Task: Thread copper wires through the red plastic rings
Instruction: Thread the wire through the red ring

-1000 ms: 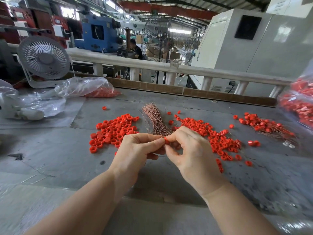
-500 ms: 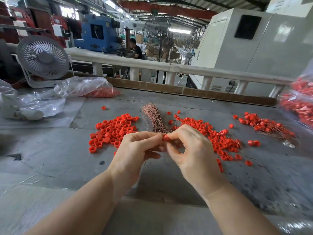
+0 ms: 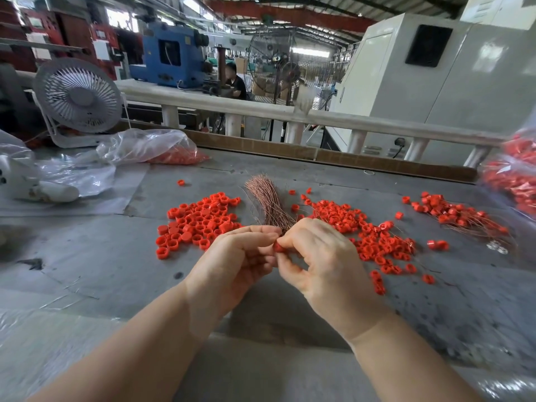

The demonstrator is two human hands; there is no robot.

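At the near edge of the grey table (image 3: 87,274), a small red plastic ring (image 3: 279,247) is being pinched between the fingertips of both hands: the left hand (image 3: 232,265) is curled round it from one side, the right hand (image 3: 324,262) from the other, so each grip is clenched on the ring. Whether a wire is already being fed through it cannot be told; the strand is too fine to be seen. Just beyond the knuckles, the bundle of thin copper wires (image 3: 268,203) is lying fanned on the table. To its left a heap of loose red plastic rings (image 3: 200,221) is waiting, and to its right a second scatter of red rings (image 3: 374,236) is spread. Farther right, a pile of rings already strung on wires (image 3: 458,214) is resting. At the far left, a white desk fan (image 3: 77,95) is standing. The likely failures are judged to be the wire tip missing the hole and bending, or the ring being squeezed out of the fingertips and lost among the loose ones.
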